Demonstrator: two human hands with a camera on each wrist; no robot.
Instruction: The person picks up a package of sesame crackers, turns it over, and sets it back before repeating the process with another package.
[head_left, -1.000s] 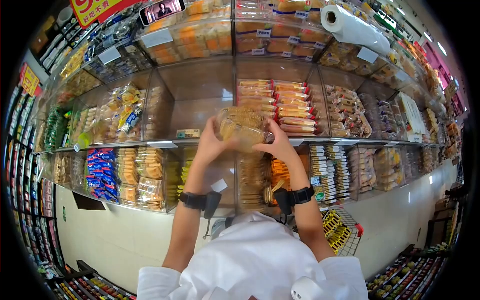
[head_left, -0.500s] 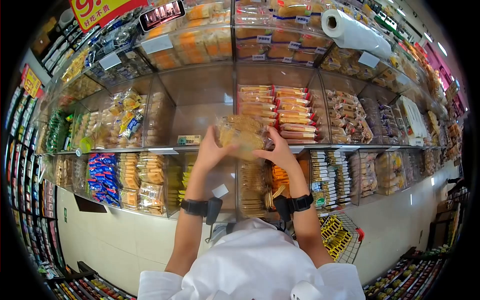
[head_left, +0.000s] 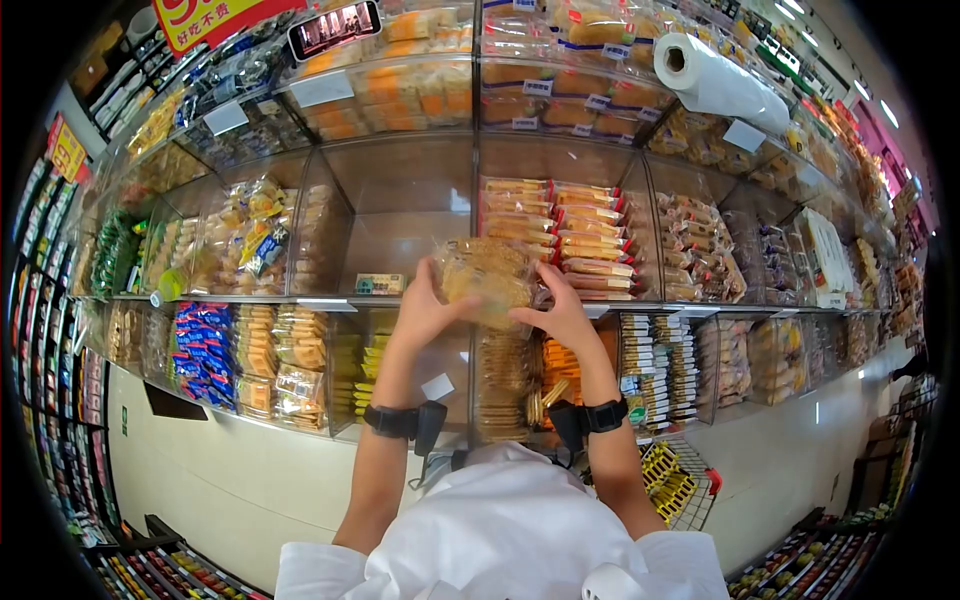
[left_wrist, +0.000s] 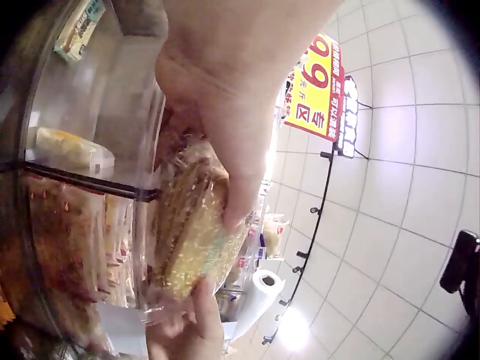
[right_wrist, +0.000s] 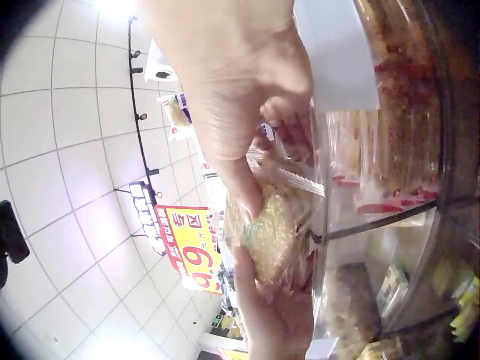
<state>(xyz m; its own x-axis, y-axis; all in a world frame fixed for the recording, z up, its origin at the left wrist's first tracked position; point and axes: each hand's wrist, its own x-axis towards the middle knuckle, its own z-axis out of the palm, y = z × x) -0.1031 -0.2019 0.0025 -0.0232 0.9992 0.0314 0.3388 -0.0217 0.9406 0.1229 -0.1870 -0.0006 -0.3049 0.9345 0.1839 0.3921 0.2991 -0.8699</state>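
Between both hands is a bundle of flat, golden sesame crackers (head_left: 487, 268) in clear plastic wrap. My left hand (head_left: 424, 306) holds its left side, with the thumb across the near face. The right hand (head_left: 562, 306) grips the opposite side, its thumb also on the near face. Pale seeds dot the front cracker (left_wrist: 187, 251) in the left wrist view, and faint green print shows on the wrap. The fingers behind the bundle are mostly hidden. Directly below, similar wrapped crackers (head_left: 502, 385) stand stacked in a lower bin.
Behind the hands is a clear-walled bin (head_left: 400, 225) with a small box (head_left: 380, 284) at its front. Red-ended wrapped snacks (head_left: 590, 235) fill the bin to its right. A plastic bag roll (head_left: 715, 80) lies on top; a shopping cart (head_left: 680, 485) stands at lower right.
The bundle and both hands sit slightly lower in the head view than a second ago, as do the shelves. Both hands keep their hold.
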